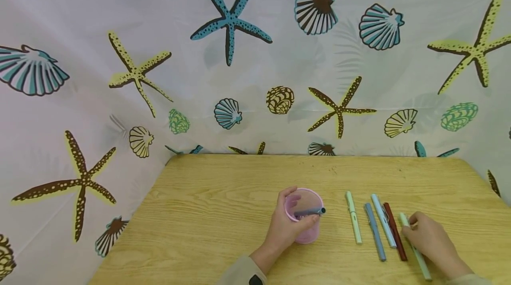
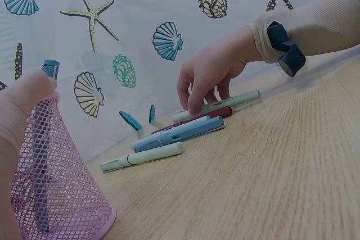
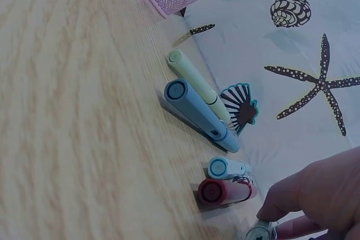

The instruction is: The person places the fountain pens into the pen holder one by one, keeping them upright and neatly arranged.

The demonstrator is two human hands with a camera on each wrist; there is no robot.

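Observation:
A pink mesh pen cup (image 1: pixel 308 235) stands on the table, and my left hand (image 1: pixel 284 227) grips it round the side with the thumb at the rim. Inside the cup leans a dark blue pen (image 1: pixel 309 211), its end above the rim by my thumb. At the far right of a row of pens, my right hand (image 1: pixel 433 236) pinches a pale green pen (image 1: pixel 420 262) near its clip end; the pen lies along the table. Beside it lie a dark red pen (image 1: pixel 395 234), a light blue pen (image 1: pixel 384 221), a blue pen (image 1: pixel 375 232) and another pale green pen (image 1: pixel 353 218).
The wooden table (image 1: pixel 207 196) extends to the left of the cup and behind the pens. A white cloth (image 1: pixel 255 63) printed with starfish and shells hangs along its back and sides. A dark band (image 2: pixel 286 49) sits over the right sleeve.

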